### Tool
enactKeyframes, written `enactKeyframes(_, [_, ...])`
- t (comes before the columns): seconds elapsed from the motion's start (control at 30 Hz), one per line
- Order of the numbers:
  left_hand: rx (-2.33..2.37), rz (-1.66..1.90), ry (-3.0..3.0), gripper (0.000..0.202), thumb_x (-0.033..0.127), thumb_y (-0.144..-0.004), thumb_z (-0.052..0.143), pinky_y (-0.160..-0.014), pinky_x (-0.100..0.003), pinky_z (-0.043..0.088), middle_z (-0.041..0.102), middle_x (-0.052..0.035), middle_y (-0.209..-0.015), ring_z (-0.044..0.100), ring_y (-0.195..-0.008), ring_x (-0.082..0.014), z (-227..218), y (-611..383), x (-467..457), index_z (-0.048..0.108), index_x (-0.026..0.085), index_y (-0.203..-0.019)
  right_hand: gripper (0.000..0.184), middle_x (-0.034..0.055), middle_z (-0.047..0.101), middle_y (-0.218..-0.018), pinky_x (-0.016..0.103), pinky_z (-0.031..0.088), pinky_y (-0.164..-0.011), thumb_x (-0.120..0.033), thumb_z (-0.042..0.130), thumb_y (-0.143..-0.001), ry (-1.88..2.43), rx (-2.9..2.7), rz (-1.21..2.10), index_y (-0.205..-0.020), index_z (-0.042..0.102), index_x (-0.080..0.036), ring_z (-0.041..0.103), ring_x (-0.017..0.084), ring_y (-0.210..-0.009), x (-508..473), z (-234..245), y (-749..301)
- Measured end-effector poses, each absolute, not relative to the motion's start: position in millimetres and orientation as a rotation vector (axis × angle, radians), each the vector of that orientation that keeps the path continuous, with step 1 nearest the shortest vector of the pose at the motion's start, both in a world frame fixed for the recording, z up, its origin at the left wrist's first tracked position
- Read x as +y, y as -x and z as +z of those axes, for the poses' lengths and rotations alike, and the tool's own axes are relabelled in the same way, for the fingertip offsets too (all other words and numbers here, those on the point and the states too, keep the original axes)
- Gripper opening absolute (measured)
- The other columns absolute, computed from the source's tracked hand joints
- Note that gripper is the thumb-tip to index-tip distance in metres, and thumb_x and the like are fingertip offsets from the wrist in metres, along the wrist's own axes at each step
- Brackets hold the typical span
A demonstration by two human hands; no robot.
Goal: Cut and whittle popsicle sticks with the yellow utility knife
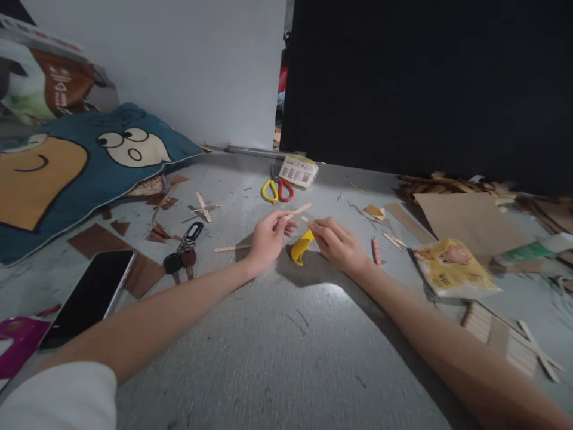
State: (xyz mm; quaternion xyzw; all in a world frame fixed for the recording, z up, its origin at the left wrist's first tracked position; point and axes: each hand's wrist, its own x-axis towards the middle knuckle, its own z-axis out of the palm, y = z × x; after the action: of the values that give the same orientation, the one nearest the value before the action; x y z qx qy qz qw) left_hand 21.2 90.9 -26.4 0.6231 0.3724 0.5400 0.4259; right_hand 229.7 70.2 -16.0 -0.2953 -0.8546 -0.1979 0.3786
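My left hand point(269, 239) is closed in a pinch on a flat wooden craft stick point(302, 209), which points up and to the right. Facing it, my right hand point(335, 242) is closed too, and a pale stick end point(305, 219) pokes out from its fingertips. A yellow curved handle point(301, 248) shows between the hands, just under the right fingers; whether the right hand touches it I cannot tell. Another craft stick point(231, 248) lies on the table, partly behind my left hand. Beyond the hands rest scissors point(277, 190) with one yellow and one red handle loop.
A phone point(89, 298), keys point(179, 260), crossed sticks point(203, 208) and brown scraps lie at left, below a blue cushion point(134, 149). At right are a yellow packet point(454, 269), a red-pink stick point(375, 251), brown cardboard point(461, 221), a green-white tube point(532, 249) and bundled craft sticks point(496, 337).
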Motion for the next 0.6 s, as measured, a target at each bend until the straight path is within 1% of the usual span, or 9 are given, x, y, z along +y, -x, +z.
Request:
enactKeyframes(0.07, [0.914, 1.380, -1.471, 0.031, 0.046, -0.107, 0.054, -0.072, -0.030, 0.061, 0.081, -0.0098, -0.095, 0.074, -0.078, -0.0165, -26, -21, 93, 0.068, 0.018, -0.112, 0.022, 0.0101, 0.072, -0.097, 0.033, 0.057, -0.075, -0.013, 0.050, -0.106, 0.873, -2.132, -0.508, -0.122, 0.064, -0.020, 0.068, 0.022, -0.087, 74, -17, -231])
enactKeyframes(0.13, [0.904, 1.393, -1.460, 0.033, 0.049, -0.106, 0.055, -0.073, -0.030, 0.061, 0.081, -0.0099, -0.097, 0.074, -0.080, -0.0166, -25, -20, 92, 0.066, 0.018, -0.113, 0.019, 0.0105, 0.071, -0.090, 0.037, 0.055, -0.073, -0.016, 0.050, -0.105, 1.039, -2.114, -0.507, -0.111, 0.068, -0.019, 0.066, 0.025, -0.084, 79, -18, -235])
enactKeyframes(0.2, [0.905, 1.396, -1.473, 0.035, 0.052, -0.106, 0.054, -0.074, -0.031, 0.061, 0.081, -0.0101, -0.098, 0.075, -0.082, -0.0168, -23, -20, 91, 0.064, 0.019, -0.114, 0.018, 0.0119, 0.069, -0.090, 0.042, 0.054, -0.074, -0.017, 0.051, -0.103, 1.174, -2.111, -0.503, -0.104, 0.069, -0.019, 0.063, 0.028, -0.085, 83, -18, -238])
enactKeyframes(0.27, [0.922, 1.398, -1.471, 0.036, 0.055, -0.107, 0.051, -0.073, -0.031, 0.061, 0.081, -0.0096, -0.098, 0.075, -0.081, -0.0168, -22, -20, 90, 0.060, 0.020, -0.113, 0.019, 0.0150, 0.069, -0.101, 0.046, 0.054, -0.080, -0.016, 0.053, -0.098, 1.216, -2.130, -0.471, -0.108, 0.069, -0.019, 0.060, 0.031, -0.093, 85, -15, -240])
enactKeyframes(0.33, [0.946, 1.399, -1.450, 0.035, 0.057, -0.108, 0.048, -0.072, -0.031, 0.061, 0.080, -0.0080, -0.094, 0.076, -0.078, -0.0166, -22, -21, 90, 0.054, 0.022, -0.111, 0.033, 0.0177, 0.065, -0.114, 0.049, 0.052, -0.085, -0.012, 0.055, -0.092, 1.182, -2.200, -0.399, -0.122, 0.067, -0.017, 0.057, 0.033, -0.103, 82, -11, -239])
enactKeyframes(0.37, [0.957, 1.397, -1.437, 0.034, 0.057, -0.108, 0.047, -0.071, -0.031, 0.061, 0.080, -0.0068, -0.091, 0.076, -0.077, -0.0164, -23, -21, 90, 0.051, 0.023, -0.110, 0.042, 0.0183, 0.063, -0.117, 0.049, 0.051, -0.086, -0.011, 0.055, -0.090, 1.149, -2.263, -0.355, -0.130, 0.064, -0.017, 0.056, 0.034, -0.106, 80, -8, -237])
enactKeyframes(0.43, [0.969, 1.394, -1.414, 0.033, 0.057, -0.109, 0.045, -0.069, -0.031, 0.060, 0.079, -0.0047, -0.086, 0.075, -0.073, -0.0161, -24, -22, 91, 0.046, 0.024, -0.108, 0.049, 0.0170, 0.061, -0.115, 0.048, 0.048, -0.085, -0.010, 0.056, -0.087, 1.064, -2.455, -0.306, -0.135, 0.063, -0.018, 0.053, 0.033, -0.103, 75, -2, -235])
enactKeyframes(0.5, [0.964, 1.393, -1.410, 0.032, 0.057, -0.110, 0.044, -0.067, -0.031, 0.059, 0.078, -0.0035, -0.083, 0.075, -0.071, -0.0156, -24, -24, 90, 0.042, 0.025, -0.106, 0.048, 0.0148, 0.059, -0.112, 0.046, 0.046, -0.085, -0.009, 0.055, -0.088, 0.959, -2.618, -0.251, -0.134, 0.066, -0.021, 0.052, 0.031, -0.099, 72, 2, -234])
enactKeyframes(0.6, [0.950, 1.378, -1.428, 0.033, 0.058, -0.109, 0.042, -0.066, -0.030, 0.058, 0.077, -0.0024, -0.080, 0.074, -0.069, -0.0155, -23, -25, 89, 0.040, 0.025, -0.105, 0.039, 0.0134, 0.058, -0.110, 0.043, 0.046, -0.086, -0.011, 0.053, -0.095, 0.885, -2.677, -0.181, -0.130, 0.068, -0.021, 0.052, 0.028, -0.098, 71, 6, -236])
